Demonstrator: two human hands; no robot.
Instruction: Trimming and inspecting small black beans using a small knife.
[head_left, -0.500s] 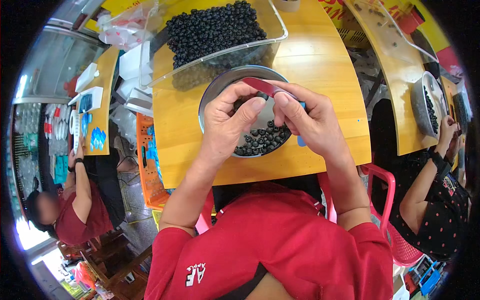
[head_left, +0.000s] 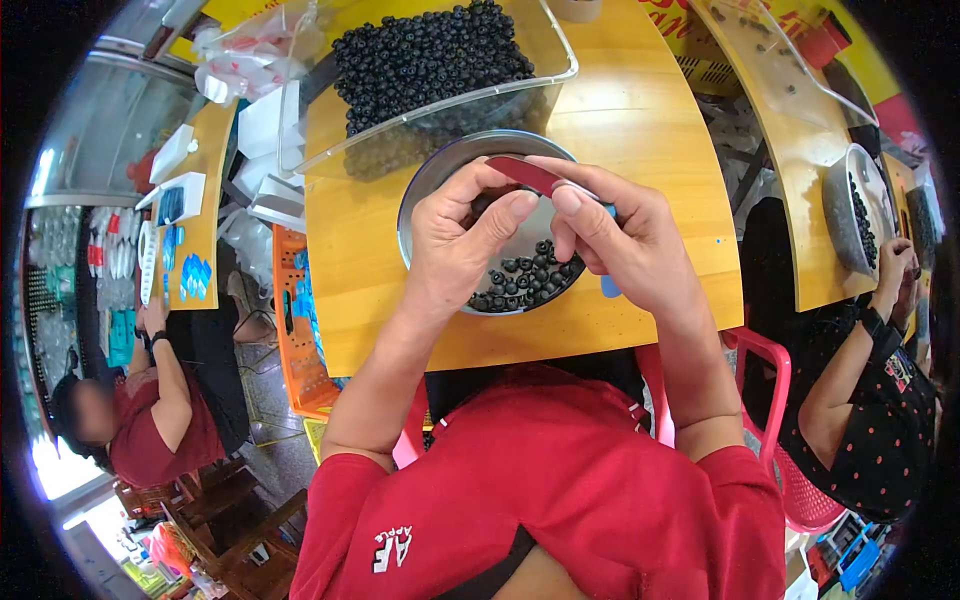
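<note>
Both my hands are raised over a round metal bowl (head_left: pixel 405 225) and nearly meet. Between the curled fingers of my left hand (head_left: pixel 455 220) is a small round black piece (head_left: pixel 482 203), mostly hidden. My right hand (head_left: pixel 620 225) grips a knife with a blue handle (head_left: pixel 609 288). Its flat, reddish, shiny blade (head_left: pixel 522 174) reaches left to my left fingertips, above the black piece. Many loose round black pieces (head_left: pixel 525 280) lie in the lower right part of the bowl.
A clear plastic bin (head_left: pixel 570 60) heaped with black pieces (head_left: pixel 430 65) stands behind the bowl on the yellow wooden table (head_left: pixel 650 120). An orange crate (head_left: pixel 295 330) is at the table's left. People work at both sides; the right one sits by another bowl (head_left: pixel 845 220).
My hands stay over the bowl, with the blade tilted slightly differently and my right hand shifted a little. The person at the left has moved their arms.
</note>
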